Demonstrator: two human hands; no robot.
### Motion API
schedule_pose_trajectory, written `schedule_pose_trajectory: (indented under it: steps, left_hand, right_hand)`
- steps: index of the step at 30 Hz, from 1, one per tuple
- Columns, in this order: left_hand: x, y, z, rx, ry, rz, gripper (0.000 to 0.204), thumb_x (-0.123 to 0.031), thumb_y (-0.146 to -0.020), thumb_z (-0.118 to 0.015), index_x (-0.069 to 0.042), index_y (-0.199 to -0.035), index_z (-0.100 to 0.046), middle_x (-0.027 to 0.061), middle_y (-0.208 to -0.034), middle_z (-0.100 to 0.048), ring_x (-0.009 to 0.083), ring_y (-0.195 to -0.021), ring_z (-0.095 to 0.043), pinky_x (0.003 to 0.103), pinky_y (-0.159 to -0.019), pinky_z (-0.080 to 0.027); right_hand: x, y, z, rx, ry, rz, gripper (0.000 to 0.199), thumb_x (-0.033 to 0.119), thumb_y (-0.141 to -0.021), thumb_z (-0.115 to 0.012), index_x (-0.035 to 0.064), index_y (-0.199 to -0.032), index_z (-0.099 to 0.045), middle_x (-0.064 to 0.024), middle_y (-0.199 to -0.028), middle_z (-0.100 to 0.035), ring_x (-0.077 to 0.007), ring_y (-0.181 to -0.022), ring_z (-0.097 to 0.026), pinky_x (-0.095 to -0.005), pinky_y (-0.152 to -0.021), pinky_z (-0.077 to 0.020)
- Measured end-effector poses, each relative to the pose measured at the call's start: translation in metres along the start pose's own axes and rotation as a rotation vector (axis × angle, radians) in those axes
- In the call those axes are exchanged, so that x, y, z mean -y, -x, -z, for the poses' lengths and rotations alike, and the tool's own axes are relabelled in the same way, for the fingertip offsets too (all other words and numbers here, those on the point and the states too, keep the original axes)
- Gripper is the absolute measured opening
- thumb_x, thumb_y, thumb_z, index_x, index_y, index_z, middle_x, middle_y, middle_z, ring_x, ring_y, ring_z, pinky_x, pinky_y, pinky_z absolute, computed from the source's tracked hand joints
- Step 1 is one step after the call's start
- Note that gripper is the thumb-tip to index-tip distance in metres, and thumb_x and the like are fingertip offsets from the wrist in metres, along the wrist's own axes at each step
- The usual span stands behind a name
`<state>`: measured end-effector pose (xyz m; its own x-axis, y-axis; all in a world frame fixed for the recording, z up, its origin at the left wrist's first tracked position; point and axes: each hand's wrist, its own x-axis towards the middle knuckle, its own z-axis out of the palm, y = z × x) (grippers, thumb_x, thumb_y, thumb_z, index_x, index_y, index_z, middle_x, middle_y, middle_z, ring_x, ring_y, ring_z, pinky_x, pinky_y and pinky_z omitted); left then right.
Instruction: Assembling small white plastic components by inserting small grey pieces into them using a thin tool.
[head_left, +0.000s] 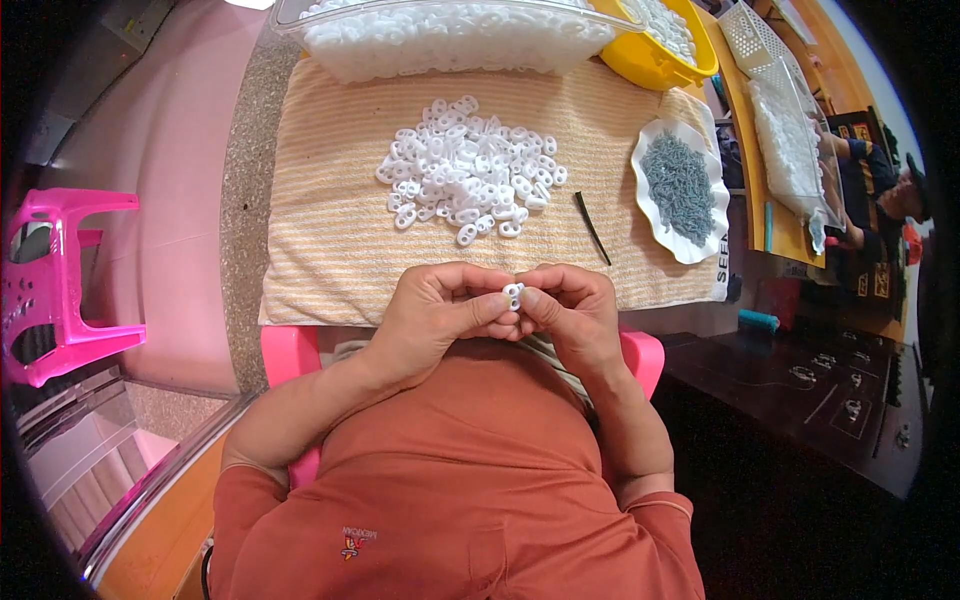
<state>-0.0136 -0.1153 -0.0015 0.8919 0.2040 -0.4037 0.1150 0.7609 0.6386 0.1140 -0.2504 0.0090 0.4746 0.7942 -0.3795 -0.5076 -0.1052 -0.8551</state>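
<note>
My left hand (440, 308) and my right hand (568, 310) meet in front of my body at the table's near edge. Between their thumbs and fingertips they pinch a small white two-holed plastic piece (514, 296), its holes facing up. Whether a second part sits under it is hidden by my fingers. Just beyond my hands, a loose heap of similar white two-holed pieces (470, 170) lies on a striped tan towel (330, 200). A thin black strip (592, 228) rests on the towel to the right of the heap.
A scalloped white dish (648, 215) of small grey pieces (683, 185) is at the right. A clear bin (450, 45) of white pieces and a yellow basin (655, 72) stand at the back. A pink stool (75, 280) is at the left; another person (870, 200) works at far right.
</note>
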Motion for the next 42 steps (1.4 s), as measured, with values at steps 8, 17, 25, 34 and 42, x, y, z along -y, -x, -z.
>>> schedule_pose_trajectory:
  steps: [8, 17, 25, 34, 42]
  left_hand:
    - [-0.001, 0.000, -0.004, 0.040, 0.032, -0.038, 0.022, -0.003, -0.092, -0.058, 0.010, -0.110, -0.059, 0.0164, -0.093, -0.067, 0.0205, -0.083, -0.068, 0.027, -0.076, -0.057]
    - [-0.001, -0.001, -0.001, 0.073, 0.116, 0.006, 0.022, -0.004, -0.091, -0.060, 0.006, -0.110, -0.059, 0.0145, -0.095, -0.066, 0.0216, -0.086, -0.068, 0.029, -0.078, -0.058]
    - [-0.002, 0.000, -0.001, 0.107, 0.140, 0.055, 0.017, -0.005, -0.090, -0.062, 0.000, -0.106, -0.058, 0.0108, -0.094, -0.066, 0.0170, -0.080, -0.067, 0.030, -0.076, -0.058]
    - [-0.001, 0.000, 0.003, 0.185, 0.178, 0.049, 0.016, -0.004, -0.090, -0.062, 0.001, -0.105, -0.059, 0.0097, -0.096, -0.066, 0.0151, -0.084, -0.066, 0.028, -0.076, -0.058]
    - [0.000, 0.000, 0.004, 0.241, 0.217, 0.081, 0.016, -0.005, -0.090, -0.063, -0.002, -0.104, -0.056, 0.0087, -0.095, -0.065, 0.0145, -0.083, -0.066, 0.029, -0.072, -0.058]
  right_hand:
    - [-0.002, 0.000, 0.005, 0.062, -0.065, -0.006, 0.017, 0.005, -0.089, -0.063, -0.0051, -0.103, -0.063, -0.0118, -0.086, -0.066, -0.0131, -0.066, -0.063, -0.0248, -0.061, -0.0547]
    - [-0.001, 0.001, 0.012, 0.157, -0.076, 0.035, 0.023, 0.002, -0.088, -0.063, -0.0068, -0.110, -0.061, -0.0142, -0.092, -0.067, -0.0165, -0.074, -0.066, -0.0275, -0.067, -0.0570]
    - [0.006, 0.004, 0.013, 0.182, 0.070, 0.085, 0.023, -0.002, -0.086, -0.065, -0.0078, -0.108, -0.061, -0.0131, -0.096, -0.065, -0.0168, -0.082, -0.066, -0.0267, -0.070, -0.0567]
    - [0.004, 0.003, 0.013, 0.201, 0.174, 0.248, 0.022, -0.003, -0.081, -0.069, -0.0053, -0.103, -0.065, -0.0098, -0.088, -0.063, -0.0135, -0.078, -0.063, -0.0237, -0.067, -0.0530]
    - [0.010, 0.004, 0.010, 0.204, 0.220, 0.322, 0.022, 0.000, -0.077, -0.075, -0.0040, -0.097, -0.068, -0.0084, -0.082, -0.064, -0.0115, -0.073, -0.061, -0.0225, -0.062, -0.0474]
